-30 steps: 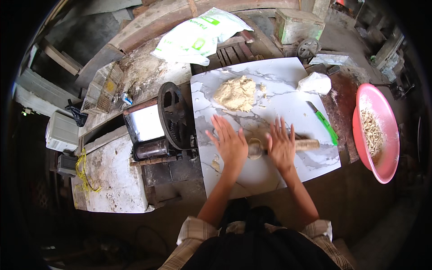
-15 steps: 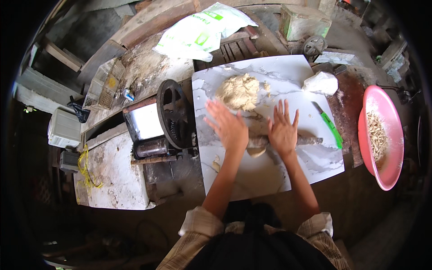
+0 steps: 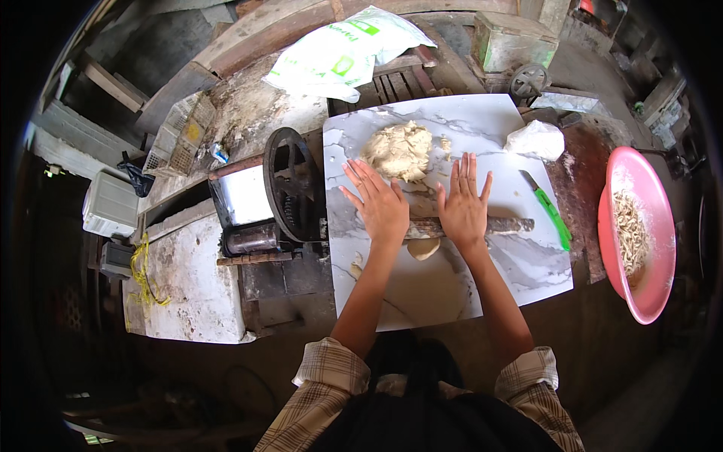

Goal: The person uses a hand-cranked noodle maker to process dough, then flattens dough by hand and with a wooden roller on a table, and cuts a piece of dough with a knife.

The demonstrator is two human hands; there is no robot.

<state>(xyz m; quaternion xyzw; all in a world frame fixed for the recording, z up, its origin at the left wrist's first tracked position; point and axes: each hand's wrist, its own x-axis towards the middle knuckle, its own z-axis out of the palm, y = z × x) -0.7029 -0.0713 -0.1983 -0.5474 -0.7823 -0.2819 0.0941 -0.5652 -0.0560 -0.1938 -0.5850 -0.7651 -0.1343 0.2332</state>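
Note:
My left hand (image 3: pixel 380 209) and my right hand (image 3: pixel 463 211) lie flat over a dark rolling pin (image 3: pixel 506 225), fingers stretched out and pointing away from me. The pin runs crosswise, its right end showing past my right hand. Under it, between my wrists, a small flat piece of dough (image 3: pixel 423 248) sticks out on the near side. Beyond my hands rests a large rough lump of dough (image 3: pixel 399 151), with crumbs beside it. All of this is on a white marble-patterned board (image 3: pixel 437 301). A green-handled knife (image 3: pixel 553 218) lies to the right.
A white plastic bag (image 3: pixel 536 140) sits at the board's right edge. Further right stands a pink basin (image 3: pixel 661 226) holding pale strips. Left of the board is a roller machine (image 3: pixel 248 203) with a dark handwheel (image 3: pixel 291 184). A large white-and-green sack (image 3: pixel 339 56) lies at the back.
Both hands have shifted slightly, the right one a little left and away from me. The rolling pin has moved slightly away with them, and more of the small dough piece's edge shows.

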